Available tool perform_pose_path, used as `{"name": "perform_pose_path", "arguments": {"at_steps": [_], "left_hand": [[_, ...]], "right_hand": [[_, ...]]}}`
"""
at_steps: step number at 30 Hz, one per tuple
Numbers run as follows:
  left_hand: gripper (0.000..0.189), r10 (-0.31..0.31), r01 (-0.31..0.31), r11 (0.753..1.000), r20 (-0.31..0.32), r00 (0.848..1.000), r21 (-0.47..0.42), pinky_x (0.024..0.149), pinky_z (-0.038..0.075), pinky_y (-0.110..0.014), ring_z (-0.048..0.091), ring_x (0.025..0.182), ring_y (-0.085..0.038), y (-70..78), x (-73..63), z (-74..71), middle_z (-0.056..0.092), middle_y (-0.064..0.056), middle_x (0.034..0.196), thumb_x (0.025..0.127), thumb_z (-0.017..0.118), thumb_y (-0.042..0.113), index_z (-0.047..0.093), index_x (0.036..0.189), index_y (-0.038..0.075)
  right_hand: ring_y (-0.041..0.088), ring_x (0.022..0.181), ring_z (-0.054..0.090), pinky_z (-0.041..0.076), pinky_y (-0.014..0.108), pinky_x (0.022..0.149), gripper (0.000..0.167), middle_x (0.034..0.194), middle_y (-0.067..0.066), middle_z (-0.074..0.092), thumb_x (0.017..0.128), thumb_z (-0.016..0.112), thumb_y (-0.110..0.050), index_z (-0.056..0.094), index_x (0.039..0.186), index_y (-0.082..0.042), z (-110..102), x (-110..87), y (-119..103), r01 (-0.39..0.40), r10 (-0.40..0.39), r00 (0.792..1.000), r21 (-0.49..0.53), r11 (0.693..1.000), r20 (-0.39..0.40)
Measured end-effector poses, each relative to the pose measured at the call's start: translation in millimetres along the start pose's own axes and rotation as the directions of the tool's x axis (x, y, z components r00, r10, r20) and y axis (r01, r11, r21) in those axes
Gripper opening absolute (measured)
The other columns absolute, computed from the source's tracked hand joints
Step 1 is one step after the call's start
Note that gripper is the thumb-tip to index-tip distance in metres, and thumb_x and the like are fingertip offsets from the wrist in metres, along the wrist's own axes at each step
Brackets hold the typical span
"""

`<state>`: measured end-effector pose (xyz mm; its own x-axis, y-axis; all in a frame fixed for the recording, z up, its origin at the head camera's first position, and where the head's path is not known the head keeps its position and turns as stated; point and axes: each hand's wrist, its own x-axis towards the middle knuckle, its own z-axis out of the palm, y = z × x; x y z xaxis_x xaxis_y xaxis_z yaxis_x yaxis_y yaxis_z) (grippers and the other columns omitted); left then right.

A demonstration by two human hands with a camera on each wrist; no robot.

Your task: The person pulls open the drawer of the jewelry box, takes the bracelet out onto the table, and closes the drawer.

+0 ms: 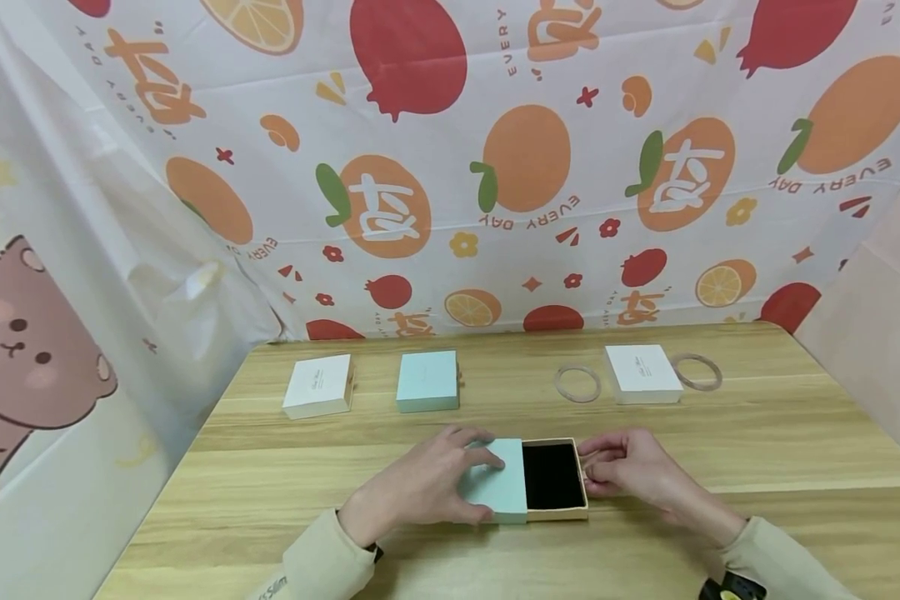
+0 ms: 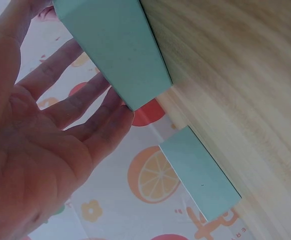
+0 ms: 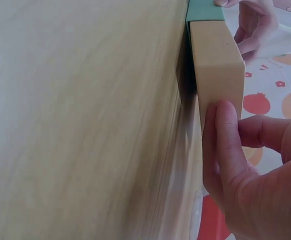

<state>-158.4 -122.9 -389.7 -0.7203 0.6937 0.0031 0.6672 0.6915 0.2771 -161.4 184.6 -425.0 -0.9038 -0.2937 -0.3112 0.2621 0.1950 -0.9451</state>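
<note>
A mint-green jewellery box is partly slid open in the middle of the table. My left hand grips its sleeve, thumb on the near edge and fingers over the top toward the far side. In the left wrist view that sleeve meets the fingertips. Out of the sleeve's right side sticks the tan drawer, lined with a black pad. My right hand holds the drawer's right end. In the right wrist view, fingers lie against the tan end wall; a pull tab there is hidden.
Behind stand a white box, another mint box and a second white box. Pale bangles lie on both sides of the right white box, one to its left and one to its right. A fruit-print cloth hangs at the table's back edge.
</note>
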Motion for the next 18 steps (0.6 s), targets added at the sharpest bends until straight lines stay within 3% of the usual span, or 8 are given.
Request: {"name": "perform_pose_path", "arguments": {"at_steps": [18], "left_hand": [[0.049, -0.005, 0.005, 1.000, 0.004, 1.000, 0.019, 0.108, 0.051, -0.044, 0.055, 0.132, -0.029, 1.1, 1.8, 0.5, 0.060, -0.005, 0.144, 0.081, 0.083, 0.043, 0.072, 0.124, 0.022]], "right_hand": [[0.016, 0.084, 0.069, 0.063, 0.027, 0.076, 0.033, 0.098, 0.014, 0.069, 0.092, 0.059, 0.008, 0.058, 0.124, 0.017, 8.1, 0.5, 2.8, 0.040, -0.040, 0.999, -0.004, 0.999, -0.026]]}}
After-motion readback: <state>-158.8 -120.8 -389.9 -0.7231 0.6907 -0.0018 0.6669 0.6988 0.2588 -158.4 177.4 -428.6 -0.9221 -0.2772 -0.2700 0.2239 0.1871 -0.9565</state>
